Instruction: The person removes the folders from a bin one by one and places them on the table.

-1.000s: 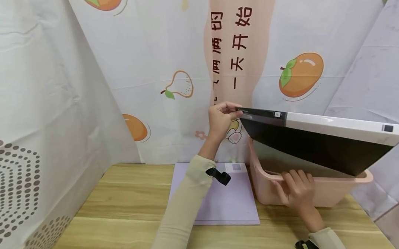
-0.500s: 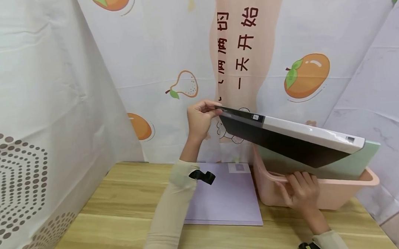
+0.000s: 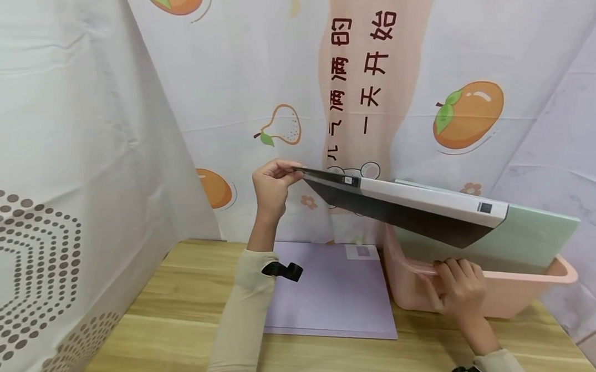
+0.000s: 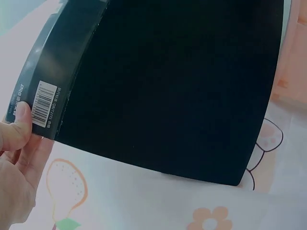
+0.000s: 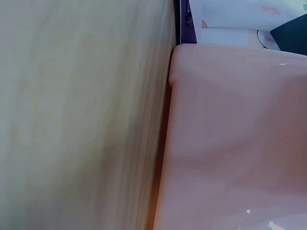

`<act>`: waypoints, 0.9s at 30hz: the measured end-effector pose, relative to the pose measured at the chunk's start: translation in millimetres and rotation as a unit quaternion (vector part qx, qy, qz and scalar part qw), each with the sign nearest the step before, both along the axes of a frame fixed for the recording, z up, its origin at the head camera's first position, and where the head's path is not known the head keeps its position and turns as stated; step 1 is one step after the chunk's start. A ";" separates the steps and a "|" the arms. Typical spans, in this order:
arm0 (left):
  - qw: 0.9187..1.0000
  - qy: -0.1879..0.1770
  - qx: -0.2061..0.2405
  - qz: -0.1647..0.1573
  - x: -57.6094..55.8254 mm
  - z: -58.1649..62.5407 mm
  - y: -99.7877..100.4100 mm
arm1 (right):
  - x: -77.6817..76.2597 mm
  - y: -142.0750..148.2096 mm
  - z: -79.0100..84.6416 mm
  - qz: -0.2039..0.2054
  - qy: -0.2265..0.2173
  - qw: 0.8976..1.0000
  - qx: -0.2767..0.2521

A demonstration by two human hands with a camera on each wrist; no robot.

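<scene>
My left hand [image 3: 272,190] pinches one end of the spine of a black file folder [image 3: 394,209], thumb on one face and fingers on the other. The folder is raised and tilted over the pink bin [image 3: 512,296], its light spine strip sloping down to the right. A barcode label [image 4: 44,103] sits beside my thumb in the left wrist view. My right hand [image 3: 459,290] grips the bin's front rim, fingers curled over it and thumb outside. A mint-green folder [image 3: 540,236] leans upright inside the bin, partly hidden behind the black one.
A purple folder [image 3: 333,295] lies flat on the wooden table [image 3: 159,325], just left of the bin. Behind the table hangs a printed curtain [image 3: 252,55], with another patterned sheet [image 3: 51,136] on the left.
My left hand has moved left, drawing the black folder leftward and out of the bin, so more of the green folder shows. My right hand stays on the rim.
</scene>
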State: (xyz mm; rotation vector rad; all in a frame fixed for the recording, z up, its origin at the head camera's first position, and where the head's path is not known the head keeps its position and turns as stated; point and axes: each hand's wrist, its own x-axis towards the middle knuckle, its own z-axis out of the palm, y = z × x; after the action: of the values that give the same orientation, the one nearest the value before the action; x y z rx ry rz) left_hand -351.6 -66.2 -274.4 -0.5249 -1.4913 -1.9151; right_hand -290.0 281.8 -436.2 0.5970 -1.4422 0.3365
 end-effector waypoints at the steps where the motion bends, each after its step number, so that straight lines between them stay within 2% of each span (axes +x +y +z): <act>1: 1.000 0.002 0.003 -0.002 0.6 -0.6 -1.9 | 0.4 -0.1 0.3 0.000 0.001 1.000 -0.001; 14: 0.999 0.018 0.036 -0.025 15.4 2.0 -13.4 | 0.6 -0.5 -1.7 0.003 0.001 1.000 -0.006; 21: 0.998 0.010 0.053 -0.009 23.6 0.8 -22.3 | -0.4 -0.6 -2.3 0.002 0.006 1.000 -0.006; 27: 0.996 -0.003 0.084 0.027 32.6 2.0 -38.3 | -0.6 0.8 -1.7 -0.006 0.007 1.000 -0.004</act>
State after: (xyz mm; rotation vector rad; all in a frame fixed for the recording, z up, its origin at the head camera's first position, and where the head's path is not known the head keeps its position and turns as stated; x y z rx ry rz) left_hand -319.0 -104.5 -272.4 -0.3994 -1.3200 -1.9778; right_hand -290.6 282.6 -437.9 0.5839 -1.4295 0.3282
